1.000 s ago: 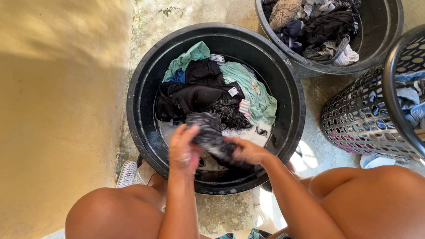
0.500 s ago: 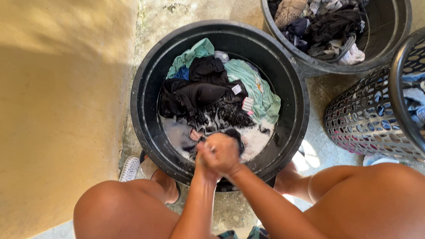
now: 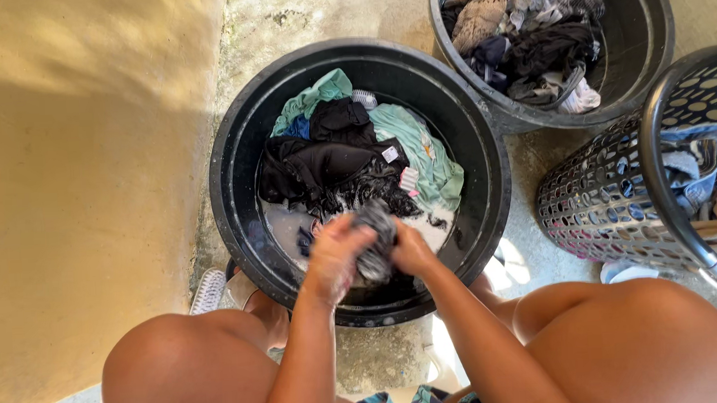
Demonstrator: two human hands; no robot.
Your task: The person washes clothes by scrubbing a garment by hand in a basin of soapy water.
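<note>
Heaped clothes (image 3: 348, 157) across basin (image 3: 231, 192)

One head-worn camera looks steeply down, close over the black tub (image 3: 232, 134) between the person's knees.

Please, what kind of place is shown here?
Probably an outdoor home washing spot: a black tub of soapy water and clothes stands on rough concrete ground, beside a second tub of garments and a perforated laundry basket.

the left hand (image 3: 337, 256) is motion-blurred, its fingers indistinct. the dark garment (image 3: 375, 243) is mostly hidden between both hands. the perforated basket (image 3: 611, 188) and second tub (image 3: 652, 39) are cut off by the frame's edges.
</note>
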